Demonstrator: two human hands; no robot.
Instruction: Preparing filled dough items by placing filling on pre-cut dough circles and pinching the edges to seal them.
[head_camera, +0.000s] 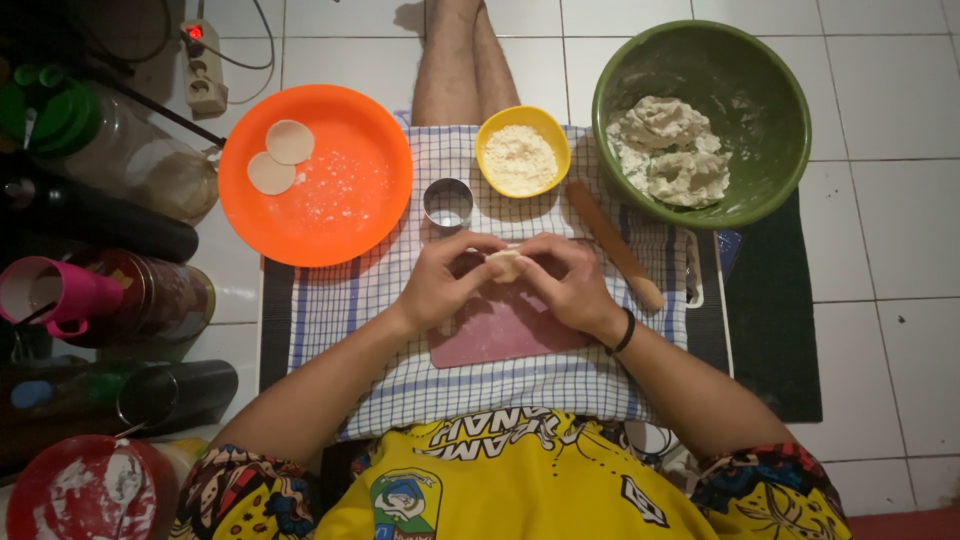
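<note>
My left hand (445, 280) and my right hand (570, 280) meet over a pink cutting board (500, 335), both pinching a small pale lump of dough (505, 262) between the fingertips. The board lies on a blue-and-white checked cloth (330, 310). Just beyond my hands stand a round metal cutter (448, 203) and a yellow bowl of flour (522, 150). A wooden rolling pin (615, 245) lies right of my right hand. A black band circles my right wrist.
An orange plate (340, 200) dusted with flour holds two flat dough discs (280, 157) at the upper left. A green bowl (760, 90) with a dough mass (668, 150) sits upper right. Jars, bottles and a pink mug (60, 295) crowd the left. A power strip (205, 70) lies on the tiles.
</note>
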